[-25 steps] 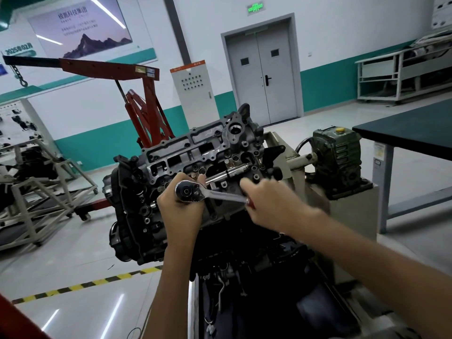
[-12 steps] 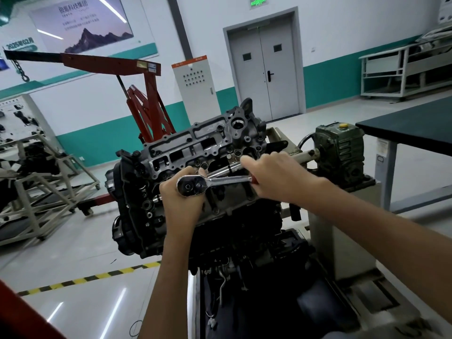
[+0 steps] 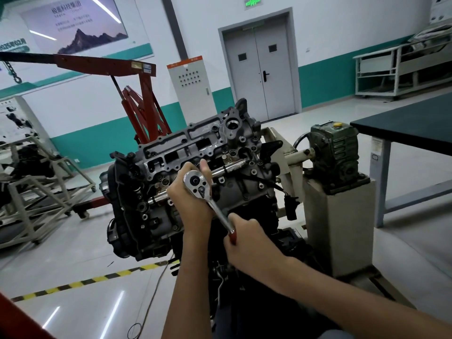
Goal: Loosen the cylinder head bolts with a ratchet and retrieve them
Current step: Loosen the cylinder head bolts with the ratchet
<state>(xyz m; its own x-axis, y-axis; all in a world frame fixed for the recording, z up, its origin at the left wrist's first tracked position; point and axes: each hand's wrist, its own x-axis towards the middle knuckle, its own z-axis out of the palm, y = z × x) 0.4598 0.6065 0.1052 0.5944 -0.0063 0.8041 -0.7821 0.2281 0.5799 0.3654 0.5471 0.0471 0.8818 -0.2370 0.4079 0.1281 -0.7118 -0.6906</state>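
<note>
Observed: the cylinder head (image 3: 244,184) sits tilted on its engine stand (image 3: 335,148), with the worked face turned up and toward the person. The ratchet (image 3: 199,186) is set on that face near its middle. Its drive head lies over one fastening point, and the bolt beneath is hidden, so its seating cannot be confirmed.

The left hand (image 3: 192,205) is wrapped around the back of the drive head, thumb raised beside it, steadying the tool against the casting. The right hand (image 3: 248,243) is closed round the red grip at the far end of the handle. The hands are apart, both clamped on the one tool.

The long axis of the ratchet runs from the drive head down and to the right, toward the person.

Judgement: the right hand, at the lever end, supplies the turn, while the left hand, nearer the bolt, only holds the pivot. The coming swing depends on a free arc for the handle across the lower face of the engine. No removed bolts are visible.
</note>
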